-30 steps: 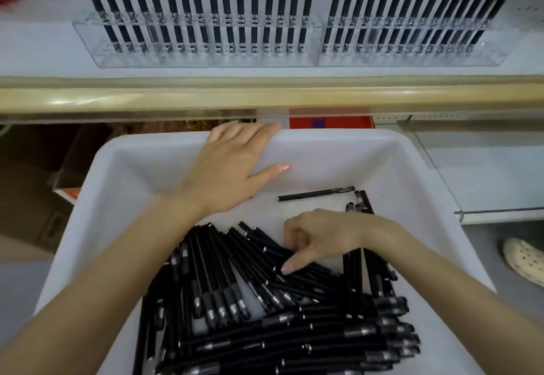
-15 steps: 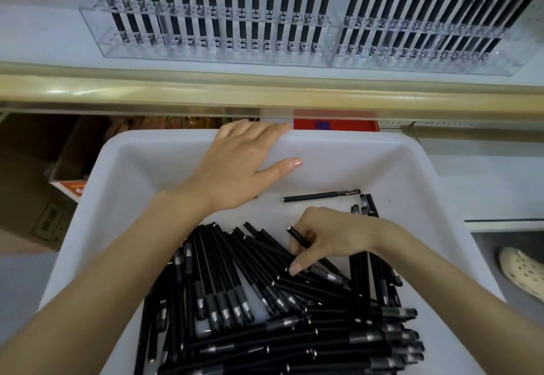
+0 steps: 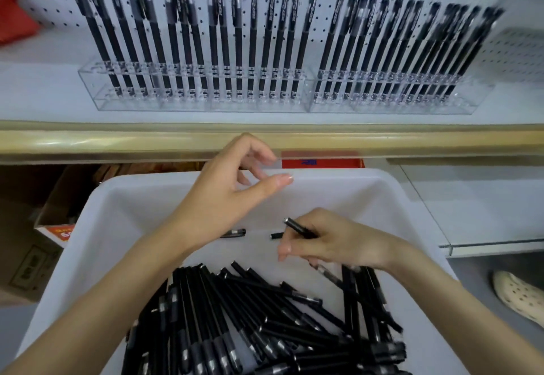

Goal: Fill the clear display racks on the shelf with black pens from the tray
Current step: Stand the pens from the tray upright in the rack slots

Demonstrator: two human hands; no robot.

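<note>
Head view: the right hand [image 3: 332, 242] pinches one black pen [image 3: 297, 226] in curled fingers, just above the floor of the white tray [image 3: 338, 173], beyond the pen pile [image 3: 265, 315]. The left hand [image 3: 223, 195] hovers over the tray's far rim, fingers loosely curled, holding nothing. On the shelf [image 3: 44, 89], the clear display racks [image 3: 203, 101] hold upright pens.

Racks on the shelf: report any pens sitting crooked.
In the left rack, the pens stand unevenly: some pairs crowd at the tops, with wider gaps between. The right rack looks more regular, though blurred.
</note>
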